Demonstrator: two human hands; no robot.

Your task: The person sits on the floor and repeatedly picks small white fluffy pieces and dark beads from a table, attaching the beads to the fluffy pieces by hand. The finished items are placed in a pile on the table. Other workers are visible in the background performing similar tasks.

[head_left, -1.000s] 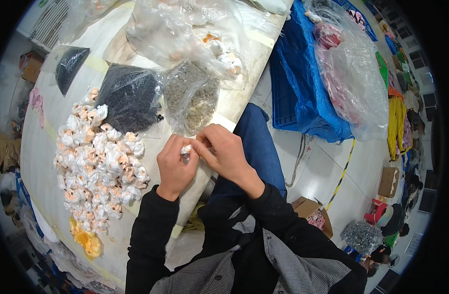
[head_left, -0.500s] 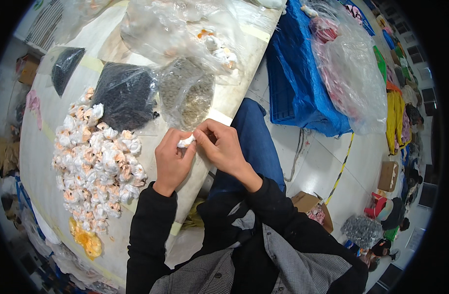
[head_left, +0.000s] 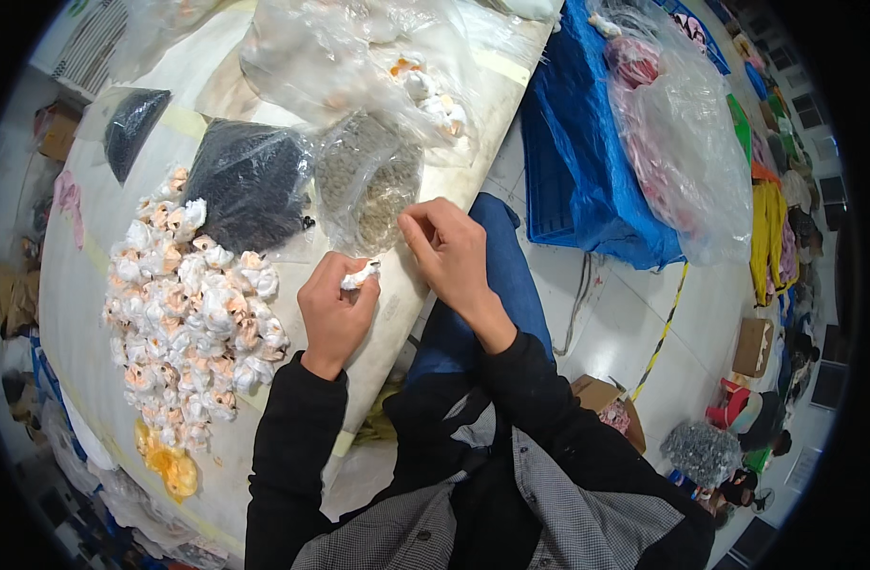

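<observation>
My left hand pinches a small white fabric piece between thumb and fingers, above the table's near edge. A tiny dark bit shows at the piece's tip. Just to the right is my right hand, its fingers curled together by the edge of a clear plastic bag of small grey-tan parts. Anything between those fingertips is hidden. A bag of small black parts lies farther left. Left of my left hand spreads a heap of white and peach fabric pieces.
A yellow piece lies below the heap. Large clear plastic covers the table's far part, with several white pieces near it. A blue crate lined with blue sheeting stands right of the table. A cardboard box rests on the floor.
My right hand has moved away from the white piece, up and to the right toward the bag of grey-tan parts. My left hand keeps its hold, and the dark bit now shows.
</observation>
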